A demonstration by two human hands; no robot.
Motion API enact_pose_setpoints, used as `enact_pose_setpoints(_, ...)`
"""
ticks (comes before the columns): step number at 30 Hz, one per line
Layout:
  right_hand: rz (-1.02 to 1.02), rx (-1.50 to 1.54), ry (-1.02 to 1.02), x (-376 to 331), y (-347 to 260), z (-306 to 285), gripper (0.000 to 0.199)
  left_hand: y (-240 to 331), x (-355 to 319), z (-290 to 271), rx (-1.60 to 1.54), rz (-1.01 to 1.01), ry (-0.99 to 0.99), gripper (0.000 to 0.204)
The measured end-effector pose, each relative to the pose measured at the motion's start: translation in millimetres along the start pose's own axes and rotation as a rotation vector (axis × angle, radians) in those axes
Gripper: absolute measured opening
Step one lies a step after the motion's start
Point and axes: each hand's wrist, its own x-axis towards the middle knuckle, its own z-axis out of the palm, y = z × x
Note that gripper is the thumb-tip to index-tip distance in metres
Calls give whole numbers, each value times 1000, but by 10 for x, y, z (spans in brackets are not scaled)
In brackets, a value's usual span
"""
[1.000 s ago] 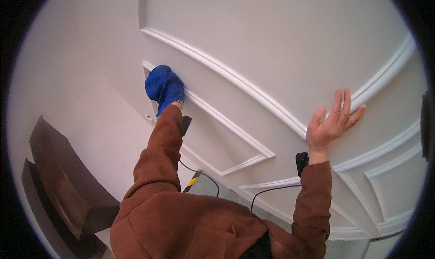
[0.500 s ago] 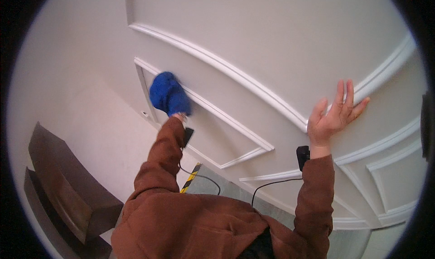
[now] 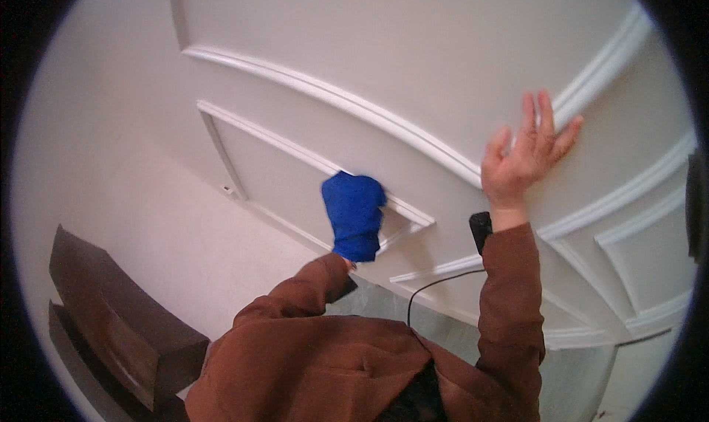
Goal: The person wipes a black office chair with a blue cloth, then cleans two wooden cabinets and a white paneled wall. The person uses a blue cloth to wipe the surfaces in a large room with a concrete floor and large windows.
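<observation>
Blue cloth (image 3: 356,226) covered the left hand (image 3: 354,208) — grip hidden — pointing lengthwise up to the lower panel's (image 3: 255,167) top edge, near its right corner; the right hand (image 3: 523,158) spread wide by upper moulding (image 3: 602,71).

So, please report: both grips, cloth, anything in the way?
Left grip hidden under blue cloth; cloth over lower moulding. Right grip open, at upper moulding. Black cable clear of cloth.

Dark brown furniture (image 3: 103,293) stands at lower left.
</observation>
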Motion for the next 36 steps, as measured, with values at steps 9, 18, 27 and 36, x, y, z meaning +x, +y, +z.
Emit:
enact_pose_setpoints(9, 45, -6, 17, -56, -11, 39, 55, -86, 138, -47, -48, -164, -79, 23)
enact_pose_setpoints(18, 31, 127, -79, 23, -38, -239, 63, 1320, 64, 43, 46, 281, -351, 7)
enact_pose_setpoints(27, 386, 428, -475, -1313, -46, -1352, 51, 1629, -183, 78, -13, 353, -486, 4)
enact_pose_setpoints(36, 1360, 776, -738, -2810, -227, -1793, 61, 1855, -663, 598, -730, 616, -953, 26)
